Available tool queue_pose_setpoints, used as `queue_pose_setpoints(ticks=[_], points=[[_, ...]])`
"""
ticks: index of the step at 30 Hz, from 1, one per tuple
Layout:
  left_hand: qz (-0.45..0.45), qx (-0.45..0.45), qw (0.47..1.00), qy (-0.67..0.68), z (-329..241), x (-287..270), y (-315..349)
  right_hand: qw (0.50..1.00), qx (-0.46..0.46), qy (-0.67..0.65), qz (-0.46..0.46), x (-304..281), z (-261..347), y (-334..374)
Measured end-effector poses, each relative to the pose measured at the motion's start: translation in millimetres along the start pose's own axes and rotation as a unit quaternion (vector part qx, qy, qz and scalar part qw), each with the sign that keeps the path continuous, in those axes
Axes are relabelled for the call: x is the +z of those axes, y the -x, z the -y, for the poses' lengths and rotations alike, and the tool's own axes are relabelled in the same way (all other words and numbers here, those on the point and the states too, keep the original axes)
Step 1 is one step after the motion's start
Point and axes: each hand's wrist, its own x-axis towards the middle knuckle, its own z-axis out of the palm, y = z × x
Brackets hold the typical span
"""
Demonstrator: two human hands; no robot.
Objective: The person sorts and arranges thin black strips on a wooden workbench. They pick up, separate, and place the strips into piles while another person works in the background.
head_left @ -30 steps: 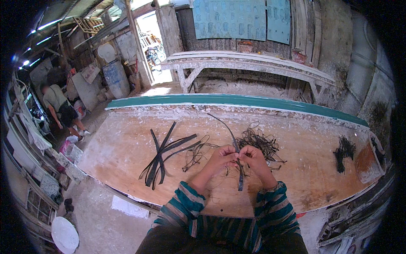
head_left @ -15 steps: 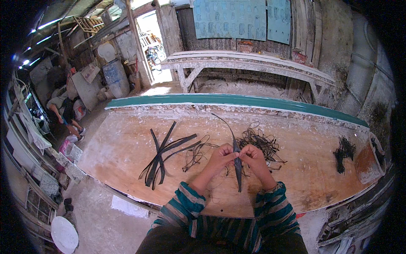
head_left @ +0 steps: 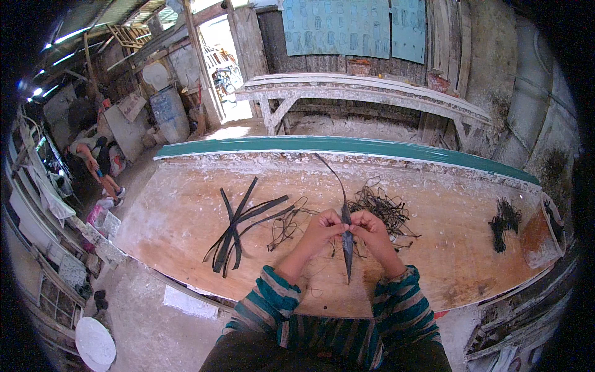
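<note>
Both my hands meet over the middle of the wooden table (head_left: 186, 186), pinching one black strip (head_left: 348, 254) between thumbs and fingertips. My left hand (head_left: 325, 228) grips it from the left and my right hand (head_left: 369, 228) from the right, fingertips nearly touching. The strip's thin end curves up toward the far edge; its wider, pointed end hangs toward me. Just beyond my right hand lies a tangled heap of thin black cords (head_left: 381, 208), partly hidden by it. A few loose cords (head_left: 285, 229) lie left of my left hand.
Several flat black strips (head_left: 232, 229) cross each other on the table's left. At the right are a dark bundle (head_left: 505, 223) and a tipped brownish container (head_left: 539, 239). A green board (head_left: 347, 147) runs along the far edge; beyond stands a whitish bench (head_left: 372, 90). A person (head_left: 96, 164) bends at far left.
The black strip has shifted slightly in my fingers, its thin end reaching a bit farther away and its lower end swinging slightly left. The person at far left has moved a little.
</note>
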Motion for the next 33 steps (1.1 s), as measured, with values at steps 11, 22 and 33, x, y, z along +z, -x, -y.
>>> queue_pose_setpoints(ticks=[11, 22, 33], points=[[0.081, -0.044, 0.990, -0.111, -1.4, 0.5, -1.8, 0.995, 0.029, -0.095, -0.014, -3.7, -4.9, -0.3], [0.111, -0.028, 0.992, -0.056, -0.4, 9.4, -1.3, 0.996, 0.027, -0.054, -0.064, -6.9, -7.4, -2.4], [0.128, -0.086, 0.983, -0.102, 2.5, 9.8, 3.3, 0.962, 0.040, -0.252, -0.095, -3.0, 0.0, -3.0]])
